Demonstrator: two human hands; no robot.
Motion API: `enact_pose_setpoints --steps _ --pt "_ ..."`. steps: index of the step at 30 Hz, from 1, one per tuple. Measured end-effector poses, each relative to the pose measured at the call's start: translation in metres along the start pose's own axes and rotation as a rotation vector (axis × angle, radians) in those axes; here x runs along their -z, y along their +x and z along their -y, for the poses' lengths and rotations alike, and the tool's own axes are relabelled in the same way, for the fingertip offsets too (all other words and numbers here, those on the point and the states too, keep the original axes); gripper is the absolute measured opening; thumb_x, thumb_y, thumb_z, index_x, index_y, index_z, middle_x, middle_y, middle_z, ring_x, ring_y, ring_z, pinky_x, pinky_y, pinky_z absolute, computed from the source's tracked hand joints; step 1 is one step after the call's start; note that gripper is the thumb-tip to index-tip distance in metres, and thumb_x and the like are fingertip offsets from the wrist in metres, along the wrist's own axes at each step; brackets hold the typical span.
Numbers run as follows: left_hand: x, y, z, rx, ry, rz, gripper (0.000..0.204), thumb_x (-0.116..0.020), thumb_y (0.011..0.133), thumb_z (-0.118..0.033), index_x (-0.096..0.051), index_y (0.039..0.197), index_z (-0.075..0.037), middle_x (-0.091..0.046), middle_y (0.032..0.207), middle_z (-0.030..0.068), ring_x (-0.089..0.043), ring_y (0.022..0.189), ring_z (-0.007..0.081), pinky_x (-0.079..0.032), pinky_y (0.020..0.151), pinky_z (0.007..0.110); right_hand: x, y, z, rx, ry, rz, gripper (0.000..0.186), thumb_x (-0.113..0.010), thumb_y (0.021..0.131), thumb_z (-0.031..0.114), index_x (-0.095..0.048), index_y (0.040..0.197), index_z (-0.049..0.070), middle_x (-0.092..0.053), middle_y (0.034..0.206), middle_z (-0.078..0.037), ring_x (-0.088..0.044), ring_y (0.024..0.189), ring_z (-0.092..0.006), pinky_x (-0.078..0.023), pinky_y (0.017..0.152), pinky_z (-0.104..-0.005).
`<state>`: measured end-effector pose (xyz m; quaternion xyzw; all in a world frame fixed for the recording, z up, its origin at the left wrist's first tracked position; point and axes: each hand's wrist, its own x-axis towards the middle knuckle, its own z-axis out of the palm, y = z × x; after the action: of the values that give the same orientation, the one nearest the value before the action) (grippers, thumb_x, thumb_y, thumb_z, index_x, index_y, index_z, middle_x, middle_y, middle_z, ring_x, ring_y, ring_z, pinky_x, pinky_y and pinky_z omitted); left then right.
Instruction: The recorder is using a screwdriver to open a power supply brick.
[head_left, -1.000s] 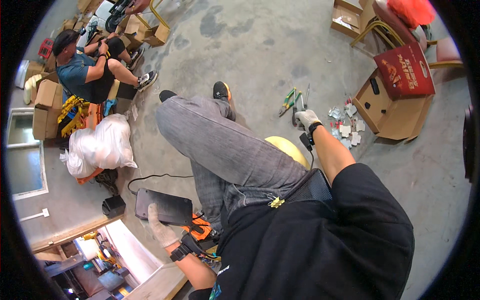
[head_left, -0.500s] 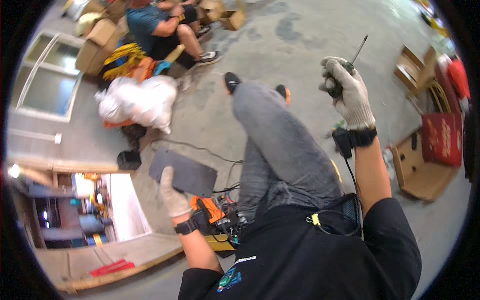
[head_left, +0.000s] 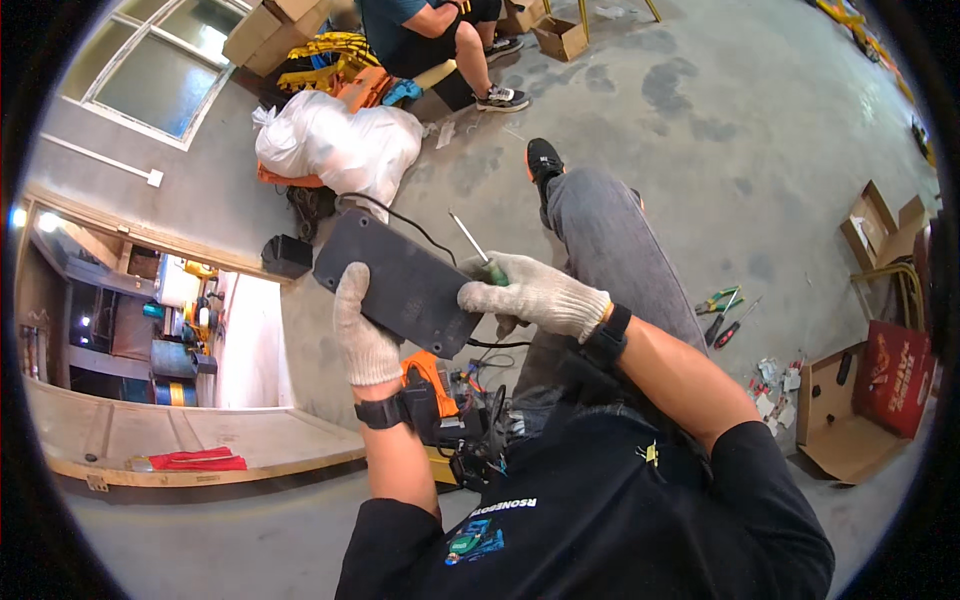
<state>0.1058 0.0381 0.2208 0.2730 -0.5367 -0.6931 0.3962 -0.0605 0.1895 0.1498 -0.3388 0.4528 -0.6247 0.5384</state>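
Note:
A flat, dark grey rectangular casing (head_left: 405, 280) with recessed holes near its corners is held up in front of me. My left hand (head_left: 362, 330), in a knitted work glove, grips its left part, thumb on the upper face and the other fingers hidden beneath. At the casing's right end is my gloved right hand (head_left: 540, 295). It is closed around a screwdriver (head_left: 490, 268) with a green handle, whose metal shaft points up and left. The right thumb overlaps the casing's edge. A black cable (head_left: 415, 226) loops behind the casing.
Pliers (head_left: 717, 299) and a red-handled screwdriver (head_left: 728, 334) lie on the floor to the right, beside small scraps and an open cardboard box (head_left: 835, 430). Left of my lap sits an orange-and-black tool pile (head_left: 430, 385). White bags (head_left: 340, 145) and a seated person (head_left: 440, 35) are farther off.
My right hand has come down and left with the screwdriver, from raised at the right to the casing's right end. My left hand still holds the casing. The view has shifted.

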Motion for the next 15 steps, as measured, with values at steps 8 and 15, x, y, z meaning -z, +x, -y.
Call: enact_pose_setpoints --steps 8,15 --pt "-0.019 -0.009 0.020 0.012 -0.091 0.087 0.068 -0.073 0.100 -0.048 -0.052 0.149 -0.006 -0.065 0.138 0.0107 -0.066 0.123 0.0265 -0.054 0.109 0.044 0.005 0.006 -0.006 0.035 0.256 0.015 0.055 -0.079 0.095 0.032 -0.062 0.134 -0.002 -0.070 0.104 -0.002 -0.063 0.079 -0.0075 -0.058 0.067 -0.0246" --pt "-0.020 -0.025 0.063 0.146 -0.095 0.339 0.065 -0.076 0.099 -0.038 -0.052 0.148 -0.003 -0.066 0.137 0.0115 -0.067 0.122 0.0248 -0.053 0.109 0.040 0.016 0.001 -0.004 0.056 0.263 -0.048 0.063 -0.080 0.092 0.038 -0.061 0.137 -0.001 -0.072 0.107 -0.007 -0.065 0.076 -0.0089 -0.055 0.066 -0.0232"
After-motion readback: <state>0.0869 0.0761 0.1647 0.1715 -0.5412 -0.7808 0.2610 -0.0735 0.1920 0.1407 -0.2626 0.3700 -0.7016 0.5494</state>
